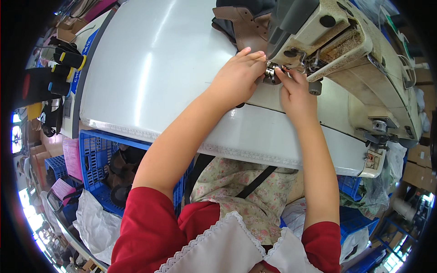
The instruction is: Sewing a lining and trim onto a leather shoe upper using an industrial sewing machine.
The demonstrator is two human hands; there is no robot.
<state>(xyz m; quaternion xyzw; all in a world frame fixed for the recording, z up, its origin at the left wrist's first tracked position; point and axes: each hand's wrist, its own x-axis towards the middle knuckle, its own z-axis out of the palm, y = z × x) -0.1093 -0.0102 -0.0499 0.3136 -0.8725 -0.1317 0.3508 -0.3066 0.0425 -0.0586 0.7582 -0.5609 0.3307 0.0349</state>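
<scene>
Small, light finger movements, with the needle at rest, seem safest this close to the metal presser foot (271,72). The left hand (239,75) and right hand (298,93) meet there, well in from the worktop's (118,59) near edge; fingertips are partly hidden, so I cannot tell whether either grips anything. The brown shoe upper (249,25) lies just beyond the left hand, toward the far edge. The sewing machine (387,82) overhangs, crowding the right hand. A blue crate (94,159) sits below the near edge; thread spools (72,60) stand past the left edge.
</scene>
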